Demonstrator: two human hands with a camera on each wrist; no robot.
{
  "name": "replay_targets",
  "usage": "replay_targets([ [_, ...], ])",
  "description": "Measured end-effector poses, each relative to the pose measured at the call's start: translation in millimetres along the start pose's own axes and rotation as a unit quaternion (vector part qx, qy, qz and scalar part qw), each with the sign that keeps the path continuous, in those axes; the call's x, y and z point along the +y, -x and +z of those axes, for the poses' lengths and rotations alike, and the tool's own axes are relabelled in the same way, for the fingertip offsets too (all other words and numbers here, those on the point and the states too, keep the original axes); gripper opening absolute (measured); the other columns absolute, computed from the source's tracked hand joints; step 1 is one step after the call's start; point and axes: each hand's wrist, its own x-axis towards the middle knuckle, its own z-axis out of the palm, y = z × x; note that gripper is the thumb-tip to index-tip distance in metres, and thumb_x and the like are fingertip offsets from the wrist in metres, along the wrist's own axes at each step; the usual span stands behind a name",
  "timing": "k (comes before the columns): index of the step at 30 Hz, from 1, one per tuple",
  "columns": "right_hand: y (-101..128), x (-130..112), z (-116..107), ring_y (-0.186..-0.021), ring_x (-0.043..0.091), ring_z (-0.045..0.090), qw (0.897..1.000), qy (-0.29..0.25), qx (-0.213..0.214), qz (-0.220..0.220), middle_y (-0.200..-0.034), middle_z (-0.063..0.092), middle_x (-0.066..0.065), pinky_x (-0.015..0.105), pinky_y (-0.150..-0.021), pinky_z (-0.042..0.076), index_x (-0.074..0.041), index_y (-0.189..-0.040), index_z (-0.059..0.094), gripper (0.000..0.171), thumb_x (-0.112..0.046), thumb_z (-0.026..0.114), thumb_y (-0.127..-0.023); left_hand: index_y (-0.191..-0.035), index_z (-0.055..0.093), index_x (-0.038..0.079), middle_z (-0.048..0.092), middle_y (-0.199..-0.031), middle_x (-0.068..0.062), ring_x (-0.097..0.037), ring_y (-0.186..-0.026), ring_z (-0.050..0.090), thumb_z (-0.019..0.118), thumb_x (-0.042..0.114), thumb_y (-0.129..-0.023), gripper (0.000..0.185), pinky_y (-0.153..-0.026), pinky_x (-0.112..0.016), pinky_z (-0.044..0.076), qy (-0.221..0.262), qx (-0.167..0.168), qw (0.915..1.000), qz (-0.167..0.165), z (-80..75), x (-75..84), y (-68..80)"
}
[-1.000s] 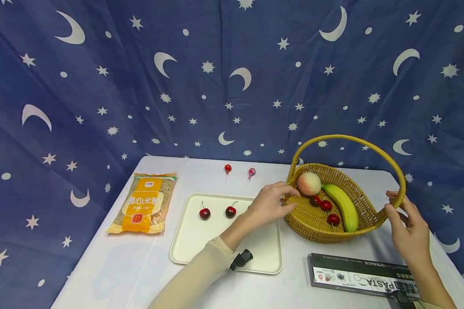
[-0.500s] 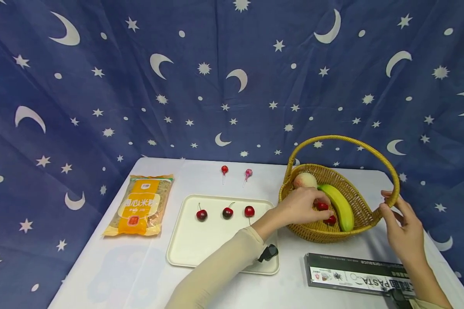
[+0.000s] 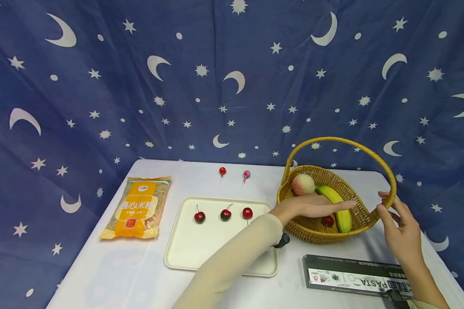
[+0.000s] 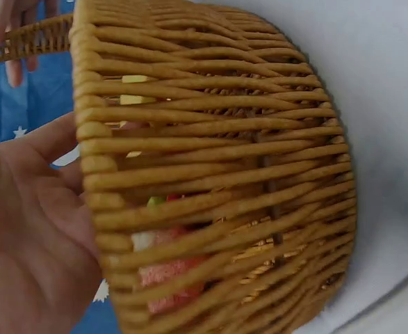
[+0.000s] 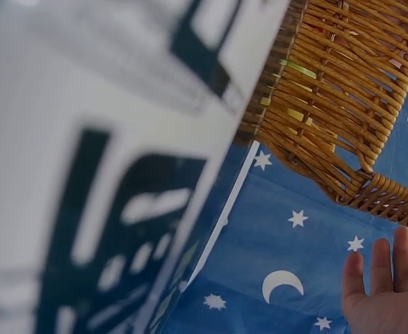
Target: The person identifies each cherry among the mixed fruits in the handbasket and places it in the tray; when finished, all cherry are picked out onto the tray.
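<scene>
My left hand [image 3: 309,206] reaches over the near-left rim of a wicker basket [image 3: 313,237], its straight fingers above the fruit. In the left wrist view, the palm [image 4: 30,229] lies beside the woven wall. A peach [image 3: 303,185] sits behind the hand. A banana [image 3: 344,219] passes under its fingertips. One cherry [image 3: 327,221] shows below the hand; other cherries there are hidden. At the right base of the basket's arched handle [image 3: 390,182], my right hand [image 3: 404,234] holds it between thumb and fingers.
Left of the basket, a cream tray [image 3: 201,257] bears three cherries [image 3: 226,214]. Two lollipops [image 3: 222,171] lie behind it. A yellow food packet [image 3: 137,208] lies far left. A dark pasta box [image 3: 355,274] lies in front of the basket, under the right forearm.
My left hand moved rightward from the basket's left rim into it, and its fingers straightened over the banana. The right hand stayed at the handle. The view shifted slightly.
</scene>
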Motion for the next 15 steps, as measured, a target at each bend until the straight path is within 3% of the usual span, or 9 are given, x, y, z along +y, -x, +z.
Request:
replay_targets([
  [4,1,0,1,-0.123,-0.015,0.05,1.0,-0.002,0.003,0.0,-0.137,0.062,-0.025,-0.004,-0.096,0.04,-0.013,-0.147,0.064,0.039,-0.012,0.062,-0.108,-0.157,0.036,0.055,0.037,-0.166,0.028,0.004,-0.155,0.037,0.024,0.084,-0.1,0.065,-0.131,-0.032,0.032,0.009,-0.015,0.9995,-0.026,4.6,2.7,-7.5],
  [8,0,2,1,-0.123,-0.016,0.05,1.0,0.001,0.002,-0.001,-0.137,0.062,-0.025,-0.004,-0.098,0.04,-0.014,-0.147,0.063,0.04,-0.012,0.063,-0.108,-0.156,0.047,0.045,0.047,-0.161,0.024,0.003,-0.146,0.048,0.027,0.086,-0.098,0.073,-0.124,-0.029,0.04,0.006,-0.018,0.9983,-0.054,10.4,6.5,-13.4],
  [15,-1,1,-1,-0.124,-0.015,0.05,1.0,0.004,0.003,-0.006,-0.139,0.062,-0.022,-0.004,-0.098,0.039,-0.014,-0.147,0.063,0.04,-0.013,0.063,-0.107,-0.157,0.04,0.051,0.043,-0.162,0.028,0.001,-0.15,0.046,0.025,0.087,-0.097,0.072,-0.126,-0.032,0.038,-0.013,-0.02,0.9976,-0.064,18.3,12.2,-19.5],
])
